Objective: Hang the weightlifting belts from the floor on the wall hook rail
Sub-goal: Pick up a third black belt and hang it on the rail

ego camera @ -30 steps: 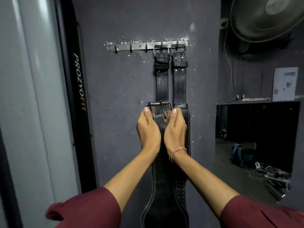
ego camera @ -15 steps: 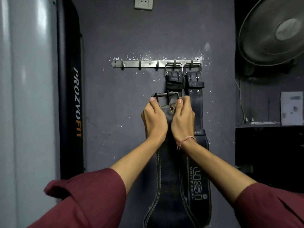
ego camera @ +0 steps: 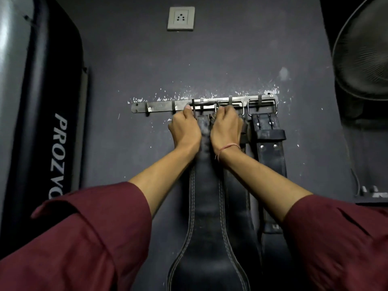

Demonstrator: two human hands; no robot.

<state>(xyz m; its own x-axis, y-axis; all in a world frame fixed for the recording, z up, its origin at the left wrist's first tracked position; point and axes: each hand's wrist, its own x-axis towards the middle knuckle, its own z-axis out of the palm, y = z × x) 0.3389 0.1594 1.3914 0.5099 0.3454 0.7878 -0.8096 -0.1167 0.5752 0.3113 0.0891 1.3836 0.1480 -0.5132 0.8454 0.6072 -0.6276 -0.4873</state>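
A metal hook rail is screwed to the dark grey wall. Two black belts hang from its right hooks: the rightmost belt by its buckle, and a middle belt partly hidden behind my right arm. Both my left hand and my right hand grip the top of a third black stitched belt. Its steel buckle is pressed against the rail at a hook. Whether the buckle sits over the hook is hidden by my fingers.
Two bare hooks remain at the rail's left end. A black PROZVOFIT punching bag stands at the left. A wall socket sits above the rail, and a wall fan is at the upper right.
Both hands have lifted the third belt upward, from beside the hanging belts' straps to the rail. The view has tilted up with it.
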